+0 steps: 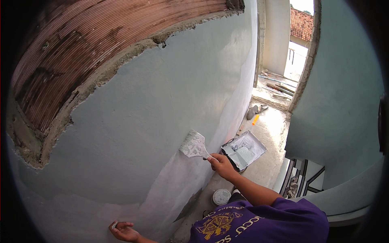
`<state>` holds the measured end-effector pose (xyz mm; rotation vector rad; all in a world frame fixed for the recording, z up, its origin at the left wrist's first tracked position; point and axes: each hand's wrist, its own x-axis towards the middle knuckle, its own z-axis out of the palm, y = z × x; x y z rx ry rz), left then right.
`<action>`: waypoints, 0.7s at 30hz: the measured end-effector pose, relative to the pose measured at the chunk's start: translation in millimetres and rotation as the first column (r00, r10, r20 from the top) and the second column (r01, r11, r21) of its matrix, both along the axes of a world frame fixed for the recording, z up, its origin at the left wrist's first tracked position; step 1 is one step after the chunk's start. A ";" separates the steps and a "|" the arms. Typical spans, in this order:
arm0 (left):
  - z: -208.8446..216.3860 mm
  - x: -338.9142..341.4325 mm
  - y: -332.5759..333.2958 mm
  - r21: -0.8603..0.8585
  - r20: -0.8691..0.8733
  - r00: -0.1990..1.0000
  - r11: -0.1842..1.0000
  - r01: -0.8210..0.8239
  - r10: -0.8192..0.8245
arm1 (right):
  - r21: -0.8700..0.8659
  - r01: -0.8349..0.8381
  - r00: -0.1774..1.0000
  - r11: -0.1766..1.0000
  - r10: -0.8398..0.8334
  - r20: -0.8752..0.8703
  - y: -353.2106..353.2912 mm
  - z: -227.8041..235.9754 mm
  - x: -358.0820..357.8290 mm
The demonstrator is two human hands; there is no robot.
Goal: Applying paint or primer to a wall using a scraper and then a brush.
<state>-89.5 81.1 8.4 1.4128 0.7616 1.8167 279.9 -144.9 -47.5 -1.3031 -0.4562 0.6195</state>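
In my right hand is the handle of a wide, paint-smeared brush. Its bristles press against the pale grey-green wall, at the upper edge of a whitish coated strip. My left hand is low beside the wall at the lower left, its fingers loosely bent and apart. A white smear shows on that hand, and no object can be seen in it. Beyond my right hand, a paint tray with whitish paint rests on the floor.
A round paint-stained bucket stands near my feet. Farther off lie grey shoes and an orange-handled tool. A doorway with stacked pieces opens beyond. At right, a stair opening adjoins the green wall.
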 end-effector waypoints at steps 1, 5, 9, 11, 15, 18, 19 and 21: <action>0.0 0.9 0.4 0.002 -0.006 1.000 1.000 0.014 -0.014 | -0.058 0.029 0.999 0.998 -0.026 0.046 -2.9 -11.7 4.0; 9.7 -0.4 -4.2 0.025 -0.050 0.998 0.999 0.035 -0.033 | -0.262 0.138 0.990 0.955 -0.136 0.025 -5.8 -70.6 18.0; 4.0 4.6 0.9 0.010 -0.045 0.996 0.997 0.079 -0.078 | -0.203 0.147 0.989 0.968 -0.147 0.019 -6.1 -61.6 14.1; -0.6 -0.5 -1.4 -0.013 0.011 1.000 1.000 0.023 -0.023 | -0.118 0.118 0.993 0.986 -0.118 0.006 6.0 -26.6 5.3; 3.2 0.0 -1.5 -0.006 0.014 1.000 1.000 0.004 -0.004 | -0.075 0.092 0.993 0.993 -0.086 0.083 -1.0 -24.5 9.2; 2.4 2.6 -0.7 0.003 -0.017 0.999 1.000 0.027 -0.027 | -0.210 0.152 0.987 0.966 -0.139 0.079 -7.5 -74.8 23.3; 2.9 3.3 -0.7 0.001 -0.016 0.999 1.000 0.028 -0.028 | -0.289 0.198 0.980 0.937 -0.181 0.084 -6.4 -78.5 23.9; 2.5 3.0 0.7 0.000 -0.016 1.000 1.000 0.024 -0.024 | -0.280 0.183 0.983 0.942 -0.173 0.060 -4.3 -75.6 23.4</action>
